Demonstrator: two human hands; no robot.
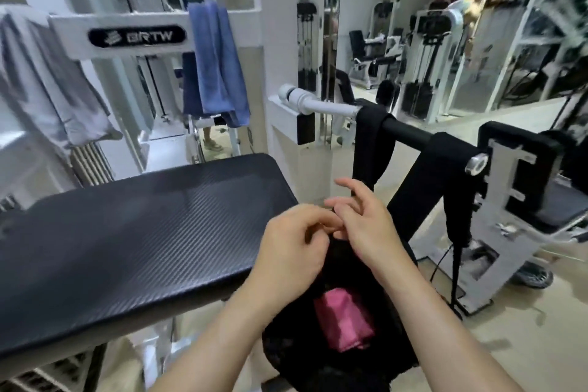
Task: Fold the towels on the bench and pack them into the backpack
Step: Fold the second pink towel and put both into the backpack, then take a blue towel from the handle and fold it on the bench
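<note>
A black backpack (305,356) hangs by its straps (373,143) from a black padded bar (410,134) just right of the bench (127,232). Its mouth gapes, and a folded pink towel (345,320) lies inside. Both hands meet at the top rim of the bag. My left hand (294,245) has its fingers curled and pinches the rim; what exactly it pinches is hidden. My right hand (366,226) rests against the rim with its fingers loosely spread. The black bench pad has no towel on it.
A blue towel (219,64) hangs over the white machine frame (121,35) behind the bench, and a grey towel (57,83) hangs at the far left. White gym machines (426,73) stand at the back right. Beige floor (525,344) lies to the right of the bag.
</note>
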